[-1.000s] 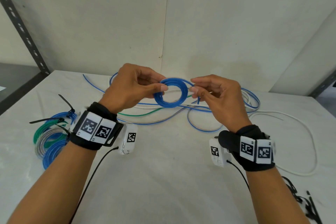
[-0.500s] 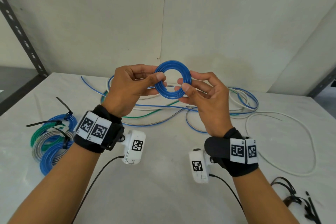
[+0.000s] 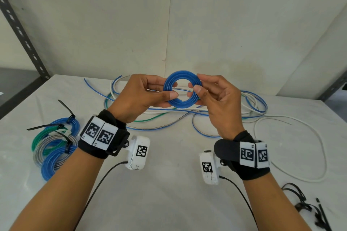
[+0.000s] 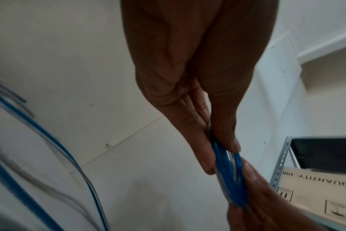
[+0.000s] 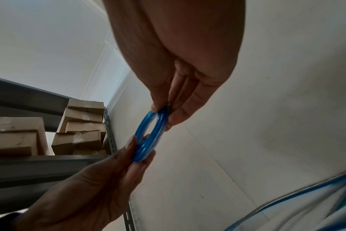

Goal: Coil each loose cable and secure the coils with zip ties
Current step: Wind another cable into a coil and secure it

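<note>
Head view, going left to right: the finished coils (image 3: 54, 146) at the bench's (image 3: 169, 202) left edge overlap one another, so how many lie there is hard to count; black zip ties (image 3: 65, 108) stick out of them. At the far right near corner, a bundle of spare zip ties (image 3: 308, 206) is cut off by the frame edge. The loose cables (image 3: 216, 116) on the far part of the bench run behind both hands, and their tangle cannot be traced.

The left hand (image 3: 142, 97) pinches the left side of the blue coil (image 3: 181, 89) between thumb and fingers, curled round the strands. The right hand (image 3: 216, 103) pinches the coil's right side the same way, thumb in front. The coil is raised above the bench, between the two hands, over the loose cables.

In the left wrist view the coil (image 4: 227, 176) shows edge-on and blurred, with the thumb and fingertips (image 4: 205, 162) closed on it. In the right wrist view the fingers (image 5: 180, 112) clamp the coil's (image 5: 148, 137) upper rim, and cardboard boxes (image 5: 79, 129) sit on a shelf to the left.
</note>
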